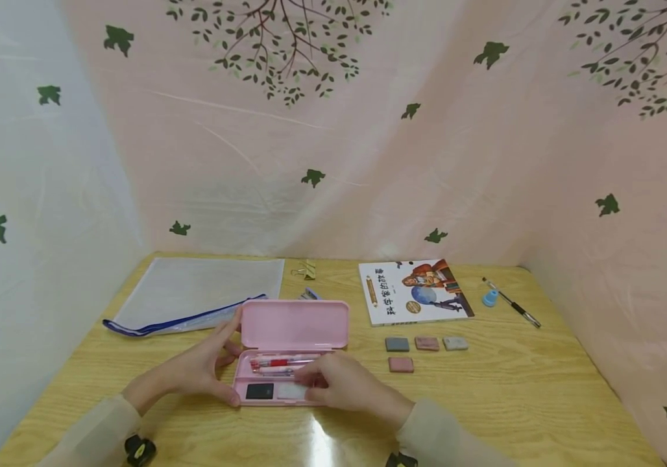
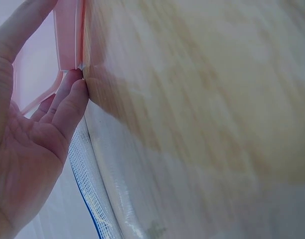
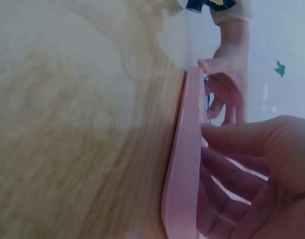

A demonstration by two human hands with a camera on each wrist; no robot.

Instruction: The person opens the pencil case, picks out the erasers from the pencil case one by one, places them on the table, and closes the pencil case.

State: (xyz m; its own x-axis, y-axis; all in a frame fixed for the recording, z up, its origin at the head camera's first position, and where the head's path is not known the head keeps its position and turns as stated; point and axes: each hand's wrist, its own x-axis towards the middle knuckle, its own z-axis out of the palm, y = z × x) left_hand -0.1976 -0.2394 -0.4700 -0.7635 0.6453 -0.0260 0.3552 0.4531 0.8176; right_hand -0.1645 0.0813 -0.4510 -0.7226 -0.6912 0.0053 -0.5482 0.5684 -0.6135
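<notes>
Wooden desk (image 1: 485, 389), pink leaf-print curtain behind. Open pink plastic pencil case (image 1: 292, 353) sits front-centre, lid up. Left hand (image 1: 202, 370) braces the case's left end: thumb on the lid edge, fingers fairly straight along the side. Right hand (image 1: 348, 386) reaches into the tray's lower right, fingers curled; whether it grips anything, I cannot tell. Already in the case: red and white pens (image 1: 281, 363), a black eraser (image 1: 259, 391), a pale one (image 1: 291, 391). Four small square erasers (image 1: 421, 350) lie right of the case, not yet packed. Judging by that, roughly half done.
</notes>
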